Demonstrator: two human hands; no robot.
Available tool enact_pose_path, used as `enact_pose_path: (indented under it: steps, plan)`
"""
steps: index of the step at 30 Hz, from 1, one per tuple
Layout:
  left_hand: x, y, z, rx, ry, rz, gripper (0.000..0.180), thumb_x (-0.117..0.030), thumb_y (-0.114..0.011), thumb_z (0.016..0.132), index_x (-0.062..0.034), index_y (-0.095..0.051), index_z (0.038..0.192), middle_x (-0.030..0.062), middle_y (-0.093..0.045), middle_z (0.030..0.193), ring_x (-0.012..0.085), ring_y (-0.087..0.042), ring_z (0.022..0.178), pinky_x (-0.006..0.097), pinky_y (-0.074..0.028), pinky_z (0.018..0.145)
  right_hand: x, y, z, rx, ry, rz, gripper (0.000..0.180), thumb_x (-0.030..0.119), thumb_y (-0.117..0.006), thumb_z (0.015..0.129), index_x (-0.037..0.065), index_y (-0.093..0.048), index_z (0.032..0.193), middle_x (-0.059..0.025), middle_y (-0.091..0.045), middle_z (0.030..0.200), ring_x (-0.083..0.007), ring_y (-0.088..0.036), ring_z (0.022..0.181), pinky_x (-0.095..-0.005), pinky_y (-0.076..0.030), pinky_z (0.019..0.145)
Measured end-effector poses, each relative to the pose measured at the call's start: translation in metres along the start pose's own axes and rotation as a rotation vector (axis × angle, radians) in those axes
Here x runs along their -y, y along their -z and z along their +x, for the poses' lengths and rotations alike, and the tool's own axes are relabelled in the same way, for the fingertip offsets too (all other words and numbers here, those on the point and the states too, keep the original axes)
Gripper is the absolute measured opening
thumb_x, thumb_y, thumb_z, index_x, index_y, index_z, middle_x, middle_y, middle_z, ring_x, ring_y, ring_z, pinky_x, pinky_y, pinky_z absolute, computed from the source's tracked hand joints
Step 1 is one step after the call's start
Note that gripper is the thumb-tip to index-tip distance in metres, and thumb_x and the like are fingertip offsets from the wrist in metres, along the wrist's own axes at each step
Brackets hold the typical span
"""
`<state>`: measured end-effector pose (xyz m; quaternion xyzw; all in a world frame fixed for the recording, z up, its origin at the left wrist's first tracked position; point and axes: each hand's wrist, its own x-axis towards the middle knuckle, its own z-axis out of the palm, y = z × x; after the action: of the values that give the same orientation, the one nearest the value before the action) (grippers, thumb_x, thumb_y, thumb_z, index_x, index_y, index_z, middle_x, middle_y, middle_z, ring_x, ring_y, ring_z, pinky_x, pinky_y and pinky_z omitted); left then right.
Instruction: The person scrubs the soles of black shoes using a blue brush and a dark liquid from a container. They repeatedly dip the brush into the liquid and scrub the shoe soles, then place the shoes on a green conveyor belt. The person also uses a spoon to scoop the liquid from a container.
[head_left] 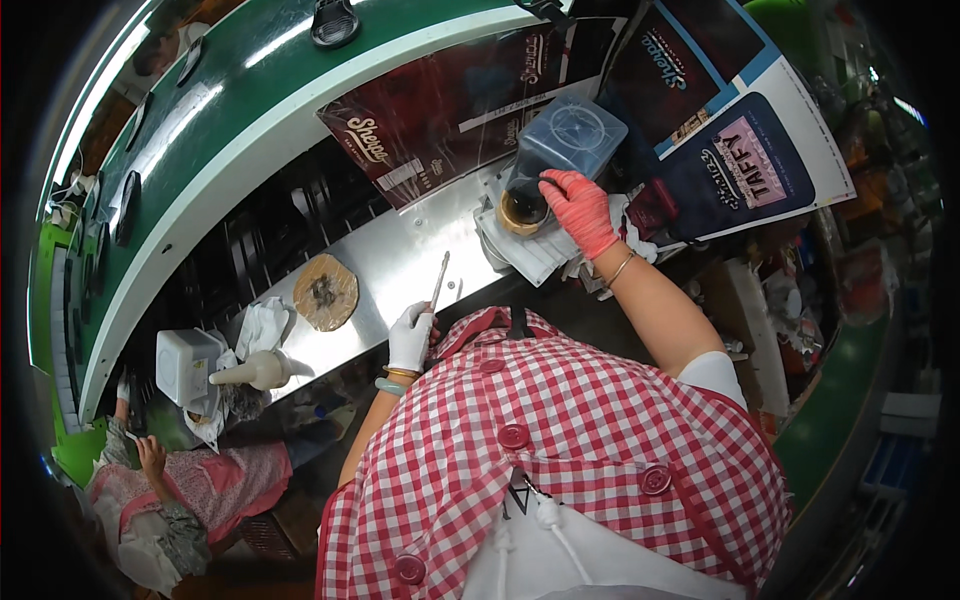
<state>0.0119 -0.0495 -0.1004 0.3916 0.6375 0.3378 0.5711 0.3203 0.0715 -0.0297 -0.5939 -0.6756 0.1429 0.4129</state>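
Observation:
My left hand, in a white glove, is closed around a thin, pale, stick-like tool that points up and away over the metal ledge. My right hand, in a red-pink glove, reaches to the far right end of the ledge. Its fingers are bent and pressed together at the edge of a small dark round container with a tan lower rim. Whatever they pinch is hidden. Right behind that container stands a translucent plastic tub.
A metal ledge runs beside a green conveyor carrying dark sole-like pieces. On the ledge lie a round tan roll, white cloth and a nozzle bottle. Printed cardboard panels stand behind. Another person works at lower left.

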Motion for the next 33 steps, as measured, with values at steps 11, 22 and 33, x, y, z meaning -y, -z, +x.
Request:
enact_pose_path:
  steps: [11, 22, 33]
  plan:
    - [0.005, 0.009, 0.01, -0.116, -0.052, -0.054, 0.028, -0.012, -0.053, 0.088, -0.0002, -0.058, 0.113, 0.0039, -0.059, 0.079, 0.0081, -0.055, 0.058, 0.02, -0.043, 0.049, 0.003, -0.004, 0.0, 0.069, -0.17, -0.036, 0.024, 0.025, -0.06, 0.083, 0.01, -0.065, 0.101, -0.0134, -0.064, 0.09, -0.0298, -0.062, 0.081, -0.0368, -0.049, 0.073]
    - [0.03, 0.049, 0.017, -0.28, -0.06, -0.138, 0.039, -0.004, -0.051, 0.084, -0.0012, -0.051, 0.123, 0.0052, -0.057, 0.089, 0.0105, -0.056, 0.064, 0.021, -0.046, 0.055, 0.009, -0.013, -0.003, 0.006, -0.168, -0.046, 0.024, 0.024, -0.058, 0.084, 0.011, -0.064, 0.102, -0.0129, -0.064, 0.089, -0.0285, -0.062, 0.076, -0.0369, -0.049, 0.071]
    - [0.055, 0.118, 0.045, -0.757, -0.38, 0.354, 0.036, 0.005, -0.047, 0.075, -0.0053, -0.066, 0.104, 0.0155, -0.058, 0.104, 0.0298, -0.058, 0.099, 0.033, -0.045, 0.089, -0.022, -0.025, -0.015, 0.115, -0.216, -0.112, 0.029, 0.029, -0.059, 0.083, 0.012, -0.063, 0.107, -0.0138, -0.063, 0.087, -0.03, -0.06, 0.078, -0.0382, -0.047, 0.074]
